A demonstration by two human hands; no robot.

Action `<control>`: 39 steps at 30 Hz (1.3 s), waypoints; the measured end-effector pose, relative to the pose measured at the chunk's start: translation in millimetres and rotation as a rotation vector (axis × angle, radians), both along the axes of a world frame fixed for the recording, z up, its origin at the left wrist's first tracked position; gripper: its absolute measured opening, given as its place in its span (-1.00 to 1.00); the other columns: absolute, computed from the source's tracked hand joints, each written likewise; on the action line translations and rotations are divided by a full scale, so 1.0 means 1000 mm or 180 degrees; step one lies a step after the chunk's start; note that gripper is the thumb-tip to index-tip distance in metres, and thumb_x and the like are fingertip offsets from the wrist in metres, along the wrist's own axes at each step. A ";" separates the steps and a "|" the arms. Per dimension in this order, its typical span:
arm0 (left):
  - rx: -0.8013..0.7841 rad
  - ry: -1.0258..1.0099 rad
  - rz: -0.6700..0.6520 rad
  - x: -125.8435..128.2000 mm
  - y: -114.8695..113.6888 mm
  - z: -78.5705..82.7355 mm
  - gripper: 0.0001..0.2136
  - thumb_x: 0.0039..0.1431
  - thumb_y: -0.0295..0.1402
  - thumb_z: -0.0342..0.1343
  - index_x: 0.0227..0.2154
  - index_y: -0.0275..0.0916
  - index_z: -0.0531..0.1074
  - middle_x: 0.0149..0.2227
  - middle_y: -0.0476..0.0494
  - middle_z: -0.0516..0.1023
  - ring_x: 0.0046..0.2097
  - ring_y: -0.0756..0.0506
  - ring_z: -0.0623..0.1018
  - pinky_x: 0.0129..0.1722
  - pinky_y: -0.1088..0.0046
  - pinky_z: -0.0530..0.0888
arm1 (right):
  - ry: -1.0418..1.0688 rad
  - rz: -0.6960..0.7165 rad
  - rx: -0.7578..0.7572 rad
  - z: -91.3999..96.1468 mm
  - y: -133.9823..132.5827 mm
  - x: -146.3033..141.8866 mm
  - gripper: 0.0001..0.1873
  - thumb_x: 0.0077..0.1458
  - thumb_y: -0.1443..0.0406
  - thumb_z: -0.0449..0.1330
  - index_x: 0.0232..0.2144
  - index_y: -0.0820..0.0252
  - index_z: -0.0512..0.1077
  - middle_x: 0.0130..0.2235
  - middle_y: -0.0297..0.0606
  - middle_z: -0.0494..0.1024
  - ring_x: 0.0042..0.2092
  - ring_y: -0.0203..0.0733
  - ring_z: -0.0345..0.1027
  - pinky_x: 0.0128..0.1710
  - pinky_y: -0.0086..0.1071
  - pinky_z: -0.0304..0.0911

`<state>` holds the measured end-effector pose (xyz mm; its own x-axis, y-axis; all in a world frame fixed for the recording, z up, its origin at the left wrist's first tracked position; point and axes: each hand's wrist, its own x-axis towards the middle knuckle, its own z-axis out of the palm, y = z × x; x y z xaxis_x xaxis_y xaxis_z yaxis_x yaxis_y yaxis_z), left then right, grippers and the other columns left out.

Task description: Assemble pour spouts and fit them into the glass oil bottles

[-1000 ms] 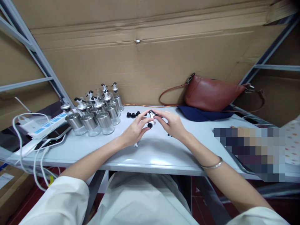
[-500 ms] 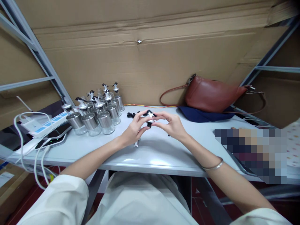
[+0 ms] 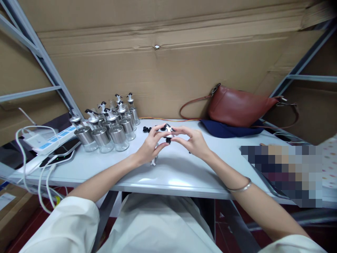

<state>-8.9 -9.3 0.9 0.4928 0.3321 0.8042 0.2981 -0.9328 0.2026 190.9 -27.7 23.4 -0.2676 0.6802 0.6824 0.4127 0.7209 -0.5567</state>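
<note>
Between my two hands, above the middle of the table, is a bottle pourer (image 3: 169, 129) with a white body, a black flip lid on top and a black ribbed stopper below. My left hand (image 3: 152, 144) pinches it from the left, thumb at the stopper and fingers higher up. From the right, my right hand (image 3: 194, 141) grips the same pourer with thumb and fingertips. A white part (image 3: 153, 162) lies on the table under my left hand, mostly hidden by it. Small black parts (image 3: 147, 129) lie just behind my left hand.
Several glass bottles with steel sleeves (image 3: 119, 135), many topped with pourers, stand at the left. A power strip (image 3: 58, 140) with white cables lies beyond them. A brown leather bag (image 3: 240, 105) rests on dark blue cloth (image 3: 229, 130) at the back right, against cardboard.
Almost nothing differs. Both hands stay on the pourer, whose black lid appears tilted slightly differently.
</note>
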 end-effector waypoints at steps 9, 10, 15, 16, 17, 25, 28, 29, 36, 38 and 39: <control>-0.1507 -0.0724 -0.0362 0.006 0.001 0.002 -0.68 0.14 -0.15 0.15 -0.09 -0.18 0.40 -0.06 -0.16 0.29 -0.14 -0.04 0.49 -0.04 0.30 0.47 | -0.0315 0.0014 0.0410 0.004 -0.003 0.000 -0.79 0.11 0.24 0.17 -0.18 0.14 0.39 -0.31 -0.25 0.62 -0.30 -0.20 0.51 -0.30 -0.35 0.40; -0.1532 -0.0674 -0.0273 0.005 0.001 0.004 -0.67 0.13 -0.13 0.15 -0.11 -0.19 0.41 -0.13 -0.14 0.31 -0.17 -0.03 0.47 -0.07 0.32 0.47 | -0.0339 0.0022 0.0394 0.004 -0.003 0.000 -0.78 0.11 0.26 0.16 -0.16 0.14 0.39 -0.32 -0.26 0.62 -0.31 -0.21 0.50 -0.30 -0.35 0.40; -0.1475 -0.0486 0.0089 0.003 0.001 0.007 -0.63 0.11 -0.05 0.14 -0.16 -0.22 0.43 -0.28 -0.06 0.28 -0.28 -0.01 0.39 -0.19 0.41 0.43 | -0.0271 0.0165 0.0341 0.004 -0.004 -0.001 -0.74 0.07 0.31 0.16 -0.14 0.18 0.41 -0.28 -0.24 0.61 -0.30 -0.23 0.48 -0.23 -0.33 0.41; -0.1477 -0.0476 0.0097 0.003 0.001 0.007 -0.62 0.11 -0.03 0.12 -0.16 -0.23 0.42 -0.30 -0.06 0.28 -0.30 0.00 0.38 -0.21 0.42 0.42 | -0.0267 0.0163 0.0343 0.004 -0.003 -0.002 -0.73 0.06 0.31 0.15 -0.13 0.18 0.41 -0.28 -0.24 0.61 -0.31 -0.23 0.47 -0.23 -0.33 0.41; -0.1507 -0.0458 0.0074 0.003 0.001 0.007 -0.61 0.12 -0.02 0.11 -0.16 -0.24 0.41 -0.32 -0.05 0.28 -0.31 0.00 0.37 -0.24 0.43 0.41 | -0.0272 0.0145 0.0344 0.003 -0.003 -0.002 -0.73 0.07 0.32 0.15 -0.13 0.18 0.41 -0.29 -0.25 0.60 -0.32 -0.24 0.47 -0.24 -0.33 0.41; -0.2413 -0.0606 -0.0748 0.008 -0.006 0.005 -0.60 0.19 0.00 0.00 -0.12 -0.22 0.21 -0.32 -0.07 0.46 -0.38 0.02 0.47 -0.27 0.44 0.39 | -0.0216 0.0275 0.0271 0.004 -0.004 -0.003 -0.72 0.08 0.31 0.14 -0.11 0.14 0.40 -0.29 -0.25 0.58 -0.31 -0.24 0.44 -0.24 -0.29 0.41; -0.2550 -0.0752 -0.0958 0.009 -0.007 0.004 -0.63 0.17 0.00 0.04 -0.19 -0.21 0.19 -0.29 -0.09 0.50 -0.38 0.02 0.52 -0.26 0.43 0.41 | -0.0198 0.0366 0.0248 0.004 -0.004 -0.003 -0.69 0.06 0.30 0.17 -0.09 0.13 0.40 -0.21 -0.21 0.58 -0.27 -0.21 0.45 -0.22 -0.26 0.41; -0.2587 -0.0767 -0.0989 0.009 -0.007 0.004 -0.63 0.17 0.00 0.04 -0.22 -0.21 0.19 -0.28 -0.09 0.50 -0.38 0.02 0.53 -0.26 0.43 0.41 | -0.0201 0.0365 0.0228 0.004 -0.005 -0.004 -0.69 0.06 0.30 0.17 -0.09 0.12 0.40 -0.20 -0.21 0.58 -0.26 -0.20 0.45 -0.22 -0.25 0.42; -0.2655 -0.0696 -0.0962 0.008 -0.008 0.006 -0.64 0.16 0.00 0.05 -0.27 -0.21 0.17 -0.31 -0.08 0.53 -0.38 0.00 0.56 -0.27 0.43 0.41 | -0.0165 0.0452 0.0130 0.002 -0.004 -0.003 -0.72 0.10 0.29 0.14 -0.09 0.12 0.40 -0.20 -0.20 0.57 -0.25 -0.20 0.45 -0.23 -0.26 0.41; -0.2652 -0.0700 -0.0987 0.007 -0.010 0.007 -0.64 0.15 -0.03 0.08 -0.27 -0.21 0.16 -0.32 -0.08 0.53 -0.39 0.01 0.55 -0.29 0.44 0.42 | -0.0156 0.0512 0.0062 0.002 -0.004 -0.003 -0.71 0.09 0.31 0.14 -0.09 0.14 0.39 -0.24 -0.21 0.57 -0.29 -0.22 0.45 -0.24 -0.28 0.40; -0.2652 -0.0686 -0.0982 0.007 -0.011 0.007 -0.64 0.15 -0.04 0.09 -0.27 -0.21 0.16 -0.33 -0.08 0.52 -0.39 0.01 0.55 -0.30 0.44 0.41 | -0.0169 0.0536 0.0016 0.002 -0.004 -0.003 -0.71 0.09 0.32 0.14 -0.10 0.15 0.39 -0.27 -0.23 0.57 -0.30 -0.23 0.44 -0.24 -0.28 0.39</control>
